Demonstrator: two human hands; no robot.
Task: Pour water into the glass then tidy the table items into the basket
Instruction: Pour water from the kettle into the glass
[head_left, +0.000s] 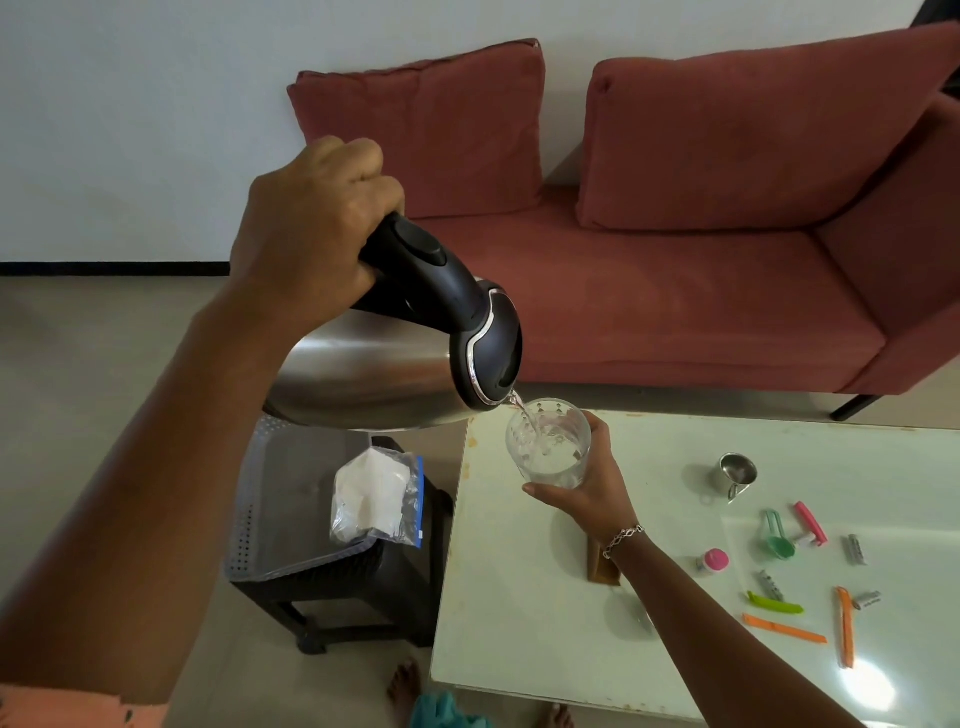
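Head cam: left hand (311, 228) grips kettle (395, 358) tipped spout-right, pouring into right-hand (582, 478)-held upright glass (548, 441).

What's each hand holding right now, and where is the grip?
Left hand grips the kettle by its black handle, tilted and pouring. Right hand wraps the lower side of the glass, lifted above the table.

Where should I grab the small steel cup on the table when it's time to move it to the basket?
The steel cup stands upright on the table, mouth up, its loop handle pointing toward the near edge. Probably best to come from above and the near side and pinch the handle, or close the fingers round the body; nothing stands right beside it.
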